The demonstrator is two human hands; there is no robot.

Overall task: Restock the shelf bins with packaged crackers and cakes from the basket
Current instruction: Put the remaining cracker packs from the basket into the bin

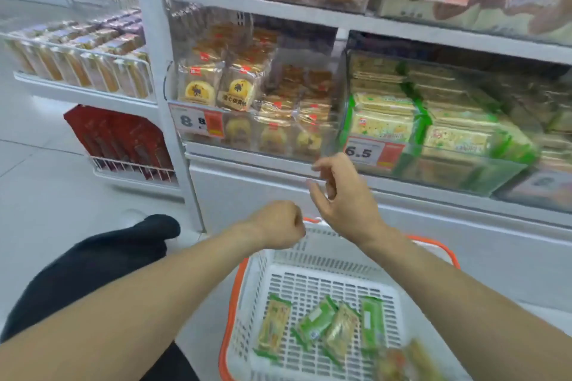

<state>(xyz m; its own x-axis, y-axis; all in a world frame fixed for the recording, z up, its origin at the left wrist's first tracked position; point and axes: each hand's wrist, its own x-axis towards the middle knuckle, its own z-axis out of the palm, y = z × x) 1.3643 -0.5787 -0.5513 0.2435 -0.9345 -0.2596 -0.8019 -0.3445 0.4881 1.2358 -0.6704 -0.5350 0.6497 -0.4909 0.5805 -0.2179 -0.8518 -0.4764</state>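
Two bare hands hover above the white basket point(312, 284), which has an orange rim and sits on the floor in front of the shelf unit. The left hand point(275, 226) is over the basket's far left corner, its fingers curled into a loose fist with nothing visible inside. The right hand point(343, 195) is raised higher, beyond the basket's far rim, fingers loosely bent and spread, holding nothing; its fingertips are near the lower shelf edge but apart from it.

On the basket floor lie several green cracker packs point(322, 323), scattered toward the near side, some overlapping. A blurred pack at the basket's near right corner may be a different kind; the view is too soft to tell.

Above the basket, straight ahead, a clear cake bin point(257, 120) holds gold-wrapped round cakes, stacked high on its left side and lower on its right, with an 8.8 price tag point(198, 122) on its front. Up and to the right of the basket, a second clear cracker bin point(439, 158) is filled with green-wrapped crackers, behind a 6.5 price tag point(371, 153).

Left of the basket, the person's knee point(117, 257) in dark trousers is bent toward the floor.
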